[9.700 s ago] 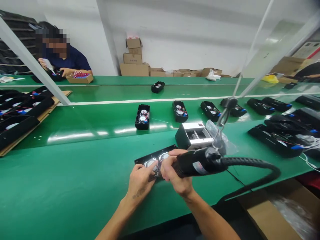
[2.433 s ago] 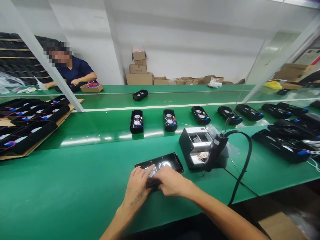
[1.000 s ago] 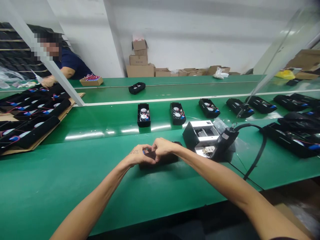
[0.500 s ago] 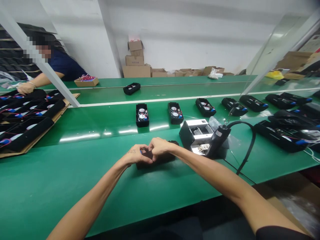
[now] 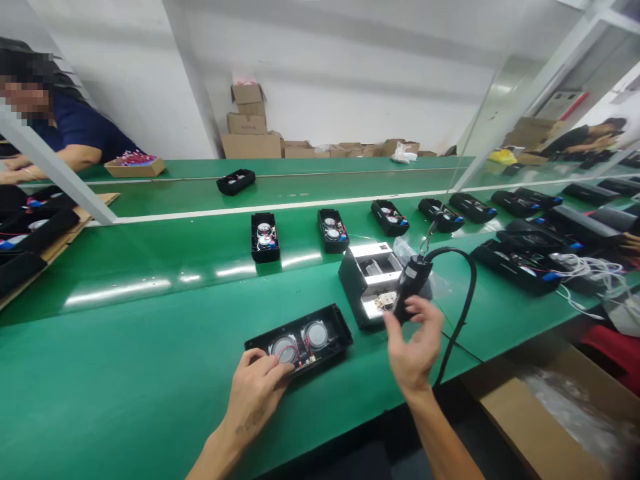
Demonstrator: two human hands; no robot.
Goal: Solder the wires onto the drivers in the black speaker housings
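A black speaker housing lies at a slant on the green bench in front of me, open side up. Two round speaker drivers, red wires and a small circuit board show inside it. My left hand grips its near left corner, fingers bent over the rim by the wires. To the right, a black electric screwdriver hangs from a hook with a thick cable. My right hand, slightly blurred, is at its lower end with thumb and fingers apart, not closed round it. Behind the screwdriver stands a silver and black screw feeder.
Further back, a row of similar housings runs along the green bench. More housings and white cables crowd the right. At left, a co-worker's arm rests near a cardboard tray. A carton stands below right.
Both hands were together over the housing. My right hand has moved right to the screwdriver, while my left stays on the housing's left end. The view has turned right.
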